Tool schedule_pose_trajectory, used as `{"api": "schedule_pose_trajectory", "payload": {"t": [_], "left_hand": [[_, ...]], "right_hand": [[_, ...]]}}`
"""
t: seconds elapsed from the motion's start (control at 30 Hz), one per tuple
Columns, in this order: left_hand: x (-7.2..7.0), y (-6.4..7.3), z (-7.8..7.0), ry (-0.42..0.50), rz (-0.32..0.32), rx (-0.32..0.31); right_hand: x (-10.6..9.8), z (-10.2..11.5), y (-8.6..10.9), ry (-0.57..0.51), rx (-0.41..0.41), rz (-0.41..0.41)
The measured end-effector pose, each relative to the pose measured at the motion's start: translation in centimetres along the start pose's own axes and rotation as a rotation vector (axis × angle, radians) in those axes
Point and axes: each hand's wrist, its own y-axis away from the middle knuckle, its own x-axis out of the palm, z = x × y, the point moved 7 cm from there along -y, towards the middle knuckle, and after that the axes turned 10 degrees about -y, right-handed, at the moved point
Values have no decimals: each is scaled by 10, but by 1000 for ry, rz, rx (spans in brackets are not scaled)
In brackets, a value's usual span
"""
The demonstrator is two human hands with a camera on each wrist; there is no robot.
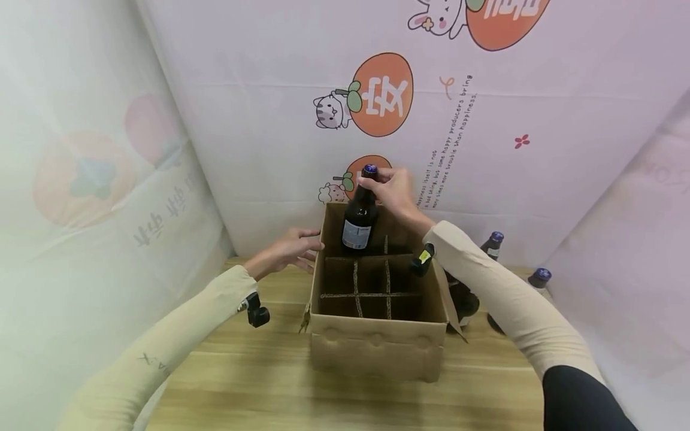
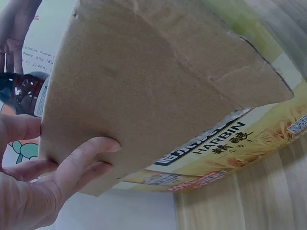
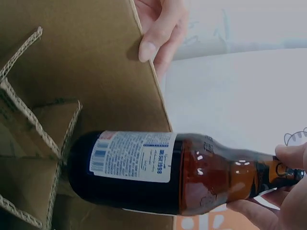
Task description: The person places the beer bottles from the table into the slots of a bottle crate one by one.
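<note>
A brown glass beer bottle (image 1: 360,209) with a blue cap and a pale back label hangs upright at the far left of an opened cardboard box (image 1: 377,353). My right hand (image 1: 396,193) pinches its neck just below the cap. The bottle's base is down inside the box, next to the cardboard dividers (image 3: 31,115). At the box's left rim, my left hand (image 1: 291,248) grips the wall, thumb over the edge (image 3: 148,50) and fingers (image 2: 88,151) against the outer flap. HARBIN lettering shows on the box's printed side (image 2: 216,148).
To the right of the box stand more blue-capped bottles, one at the back (image 1: 493,244) and one further right (image 1: 539,278), partly hidden by my right sleeve. Another dark bottle (image 1: 465,302) is close to the box's right flap. A white printed curtain (image 1: 269,149) rises behind the wooden table (image 1: 242,371).
</note>
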Motion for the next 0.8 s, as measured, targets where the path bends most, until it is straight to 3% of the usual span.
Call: {"api": "schedule_pose_trajectory", "payload": {"t": [0.33,0.57,0.8], "left_hand": [[-3,-1,1,2,1,0],[-1,0,3,16,4,10],[1,0,2,18,12,-3]], "right_hand": [[10,-7,-6,-74,-8,-18],[15,-16,-5,-124,50,-7],[19,-22,-4,-70,106,20]]}}
